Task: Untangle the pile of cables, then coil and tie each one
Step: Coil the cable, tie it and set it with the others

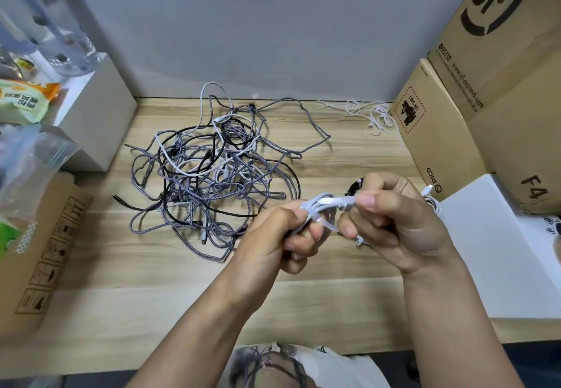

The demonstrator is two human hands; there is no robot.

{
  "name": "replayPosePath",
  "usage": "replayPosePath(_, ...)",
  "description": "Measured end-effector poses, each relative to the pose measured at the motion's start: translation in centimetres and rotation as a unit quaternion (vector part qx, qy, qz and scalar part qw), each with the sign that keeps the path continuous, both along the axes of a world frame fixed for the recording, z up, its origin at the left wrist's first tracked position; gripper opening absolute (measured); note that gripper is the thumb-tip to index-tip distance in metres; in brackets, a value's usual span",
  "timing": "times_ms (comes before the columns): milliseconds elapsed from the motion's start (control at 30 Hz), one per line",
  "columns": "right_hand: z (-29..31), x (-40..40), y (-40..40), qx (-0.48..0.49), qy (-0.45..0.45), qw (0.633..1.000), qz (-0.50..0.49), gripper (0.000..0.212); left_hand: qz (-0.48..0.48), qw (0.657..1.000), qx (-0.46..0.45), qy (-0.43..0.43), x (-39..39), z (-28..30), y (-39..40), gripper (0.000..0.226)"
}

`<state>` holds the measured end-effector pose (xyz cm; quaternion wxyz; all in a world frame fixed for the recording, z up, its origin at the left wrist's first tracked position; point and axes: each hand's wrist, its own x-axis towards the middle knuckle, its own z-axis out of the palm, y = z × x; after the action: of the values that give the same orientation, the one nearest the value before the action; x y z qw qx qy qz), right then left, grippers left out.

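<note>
Head view. Large tangle of grey braided, black and white cables (209, 172) lies on the pale wood-grain surface (303, 296), still knotted. Just right of the tangle and nearer the person, both hands are raised over the surface. Left hand (282, 236) has its grip closed round a small coiled white cable (321, 205). Right hand (391, 220) pinches the coil's plug end between thumb and fingers; a thin translucent tie strip (326, 224) crosses the coil. Loose white tie strips (370, 114) lie well right of the tangle and farther back, beside a brown cardboard box (431, 132).

Risk, as judged: if either grip slackens before the strip is cinched, the springy loops could splay open and need rewinding. A dropped coil could snag the tangle.
</note>
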<state>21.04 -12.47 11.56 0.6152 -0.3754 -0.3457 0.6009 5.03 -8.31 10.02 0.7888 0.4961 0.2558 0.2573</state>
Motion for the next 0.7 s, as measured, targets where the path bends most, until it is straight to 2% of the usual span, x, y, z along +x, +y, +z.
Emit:
replayPosePath(100,0.3,0.22,-0.14,-0.005,0.0,1.0,0.026,0.021,-0.015,1.0,0.005,-0.003,-0.04,0.2,-0.14,0.013)
replayPosePath(233,0.39,0.31,0.09,0.005,-0.01,0.998,0.07,0.026,-0.031,0.999,0.014,-0.014,-0.19,0.46,-0.16,0.015)
replayPosePath(400,0.38,0.25,0.04,-0.024,-0.033,0.997,0.062,0.023,-0.062,0.998,0.016,-0.014,-0.5,0.38,-0.04,0.016)
replayPosePath(567,0.77,-0.08,-0.33,-0.027,-0.025,0.996,0.075,0.024,-0.121,0.991,-0.035,-0.038,-0.77,0.04,0.2,0.03)
replayPosePath(700,1.03,-0.11,-0.28,-0.034,-0.157,0.983,0.093,0.025,-0.135,0.99,-0.032,-0.016,-0.8,0.07,0.28,0.047)
